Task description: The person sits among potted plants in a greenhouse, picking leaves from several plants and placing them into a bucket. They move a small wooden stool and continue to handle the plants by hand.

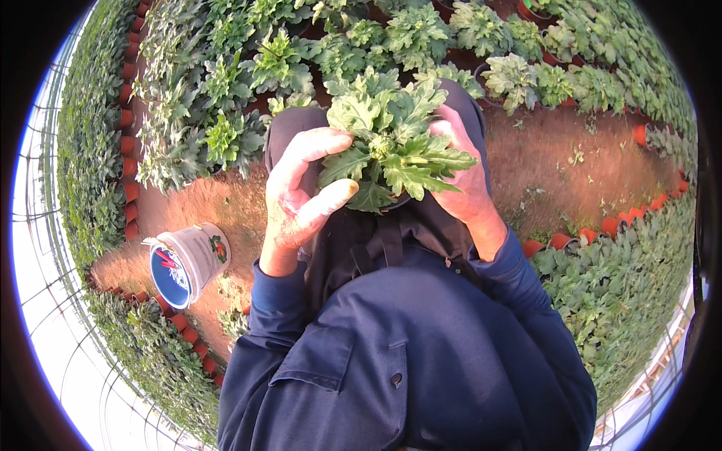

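A leafy potted plant, apparently a chrysanthemum (379,147), sits at my lap between my knees, with a tight cluster of buds at its centre. Only a dark sliver of its pot rim (397,203) shows beneath the foliage. On the plant's left side is my left hand (299,189), thumb and forefinger spread wide, their tips at the outer leaves. My right hand (465,177) is against the right side, its fingers partly behind leaves. Whether those hidden fingers grip the plant or only rest against it cannot be told.
Left of me, a white bucket (211,253) with a blue inside and red-handled items leans on the bare soil (237,208). Dense potted plants (282,67) stand close ahead. More rows in orange pots (612,226) border the soil on both sides.
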### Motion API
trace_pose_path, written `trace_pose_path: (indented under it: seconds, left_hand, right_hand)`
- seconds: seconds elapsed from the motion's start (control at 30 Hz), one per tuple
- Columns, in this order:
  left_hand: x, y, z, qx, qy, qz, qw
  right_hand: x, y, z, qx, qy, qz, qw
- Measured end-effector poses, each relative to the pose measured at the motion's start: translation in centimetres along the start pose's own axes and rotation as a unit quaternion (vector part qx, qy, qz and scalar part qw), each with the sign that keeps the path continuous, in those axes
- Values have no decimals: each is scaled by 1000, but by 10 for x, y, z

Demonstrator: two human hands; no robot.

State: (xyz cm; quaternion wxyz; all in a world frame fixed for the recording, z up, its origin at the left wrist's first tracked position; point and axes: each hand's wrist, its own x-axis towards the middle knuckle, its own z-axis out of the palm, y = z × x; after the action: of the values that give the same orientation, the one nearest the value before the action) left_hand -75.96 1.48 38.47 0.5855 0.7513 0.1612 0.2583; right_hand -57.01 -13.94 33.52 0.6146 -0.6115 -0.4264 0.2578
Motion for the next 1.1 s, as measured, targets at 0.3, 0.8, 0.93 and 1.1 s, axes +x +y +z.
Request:
trace_pose_path:
  seconds: [0.3,0.8,0.93,1.1]
  left_hand:
    - [10,3,24,199,51,38,978]
    - [11,-19,24,30,40,-49,998]
    - [10,-23,24,4,51,-55,997]
    - [9,-26,23,2,46,-54,997]
  right_hand:
    - [6,-53,-32,-81,92,-203,971]
    - [0,-35,13,-244,38,-212,945]
    - [-1,-28,15,-269,35,-249,930]
    - [-7,-24,20,-225,50,-234,945]
